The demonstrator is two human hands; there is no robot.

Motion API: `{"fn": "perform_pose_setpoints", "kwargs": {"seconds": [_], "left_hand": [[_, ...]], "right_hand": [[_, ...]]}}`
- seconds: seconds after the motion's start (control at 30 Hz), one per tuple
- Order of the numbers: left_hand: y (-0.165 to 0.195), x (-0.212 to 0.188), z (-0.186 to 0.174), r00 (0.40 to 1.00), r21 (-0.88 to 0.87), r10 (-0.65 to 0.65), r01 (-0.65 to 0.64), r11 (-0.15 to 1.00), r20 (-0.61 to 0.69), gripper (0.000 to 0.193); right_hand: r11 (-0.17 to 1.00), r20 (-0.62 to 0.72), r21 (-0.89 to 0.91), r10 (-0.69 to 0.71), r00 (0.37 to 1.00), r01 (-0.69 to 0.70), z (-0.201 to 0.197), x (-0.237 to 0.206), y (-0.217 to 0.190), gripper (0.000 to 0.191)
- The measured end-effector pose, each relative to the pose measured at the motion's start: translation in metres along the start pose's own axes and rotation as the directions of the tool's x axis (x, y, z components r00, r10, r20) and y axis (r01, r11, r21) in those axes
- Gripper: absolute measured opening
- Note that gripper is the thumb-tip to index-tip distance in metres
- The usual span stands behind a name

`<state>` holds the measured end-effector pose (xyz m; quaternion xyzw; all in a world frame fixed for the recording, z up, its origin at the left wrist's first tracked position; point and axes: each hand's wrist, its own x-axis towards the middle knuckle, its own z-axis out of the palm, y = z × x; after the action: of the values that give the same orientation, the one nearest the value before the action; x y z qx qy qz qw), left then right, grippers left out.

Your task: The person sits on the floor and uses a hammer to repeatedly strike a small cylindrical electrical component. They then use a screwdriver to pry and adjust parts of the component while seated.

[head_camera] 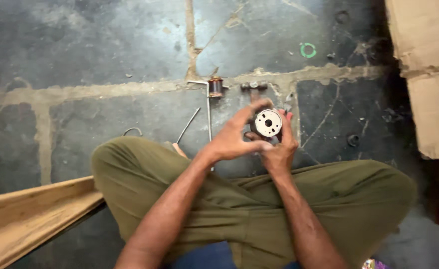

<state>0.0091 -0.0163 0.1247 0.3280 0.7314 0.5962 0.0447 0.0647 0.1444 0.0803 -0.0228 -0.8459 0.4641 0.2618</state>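
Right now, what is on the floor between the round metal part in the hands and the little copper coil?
In the head view, only bare dark floor and a pale mortar seam lie between the round metal part and the copper coil; a thin bent rod runs just beside that stretch.

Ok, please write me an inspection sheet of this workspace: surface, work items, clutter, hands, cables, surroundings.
Surface: dark cracked stone floor, pale joints.
Work items: round metal part with centre hole, held over the lap.
Clutter: copper coil, bent rod, thin rod, green ring.
Hands: left hand and right hand both grip the part.
Cables: nothing seen.
Surroundings: wooden plank left, cardboard right.
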Motion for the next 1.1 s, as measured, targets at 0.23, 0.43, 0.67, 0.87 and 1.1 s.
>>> {"fn": "perform_pose_setpoints", "kwargs": {"seconds": [0.23,0.43,0.67,0.87,1.1], "left_hand": [[-0.01,0.005,-0.001,0.95,0.131,-0.204,0.239,0.962,-0.236,0.07],[-0.018,0.017,-0.026,0.757,0.262,-0.066,0.305,0.916,-0.65,0.068],[-0.023,0.017,-0.041,0.464,-0.064,-0.154,0.205,0.977,-0.872,0.065],[-0.021,0.02,-0.029,0.463,-0.027,-0.09,0.142,0.99,-0.882,0.065],[-0.007,0.011,-0.03,0.544,0.282,0.204,0.062,0.958,-0.814,0.067]], "right_hand": [[0.992,0.137,0.105,0.051,0.989,-0.065,0.026,-0.012,0.001,0.081],[0.99,0.467,-0.141,0.093,0.88,-0.03,0.08,-0.035,-0.013,0.07],[0.903,0.604,-0.417,0.358,0.712,-0.101,0.125,-0.039,0.0,0.049],[0.981,0.552,-0.169,0.177,0.815,-0.099,0.144,-0.036,0.03,0.044],[0.777,0.444,0.467,0.205,0.872,-0.421,0.154,0.022,0.027,0.023]]}}
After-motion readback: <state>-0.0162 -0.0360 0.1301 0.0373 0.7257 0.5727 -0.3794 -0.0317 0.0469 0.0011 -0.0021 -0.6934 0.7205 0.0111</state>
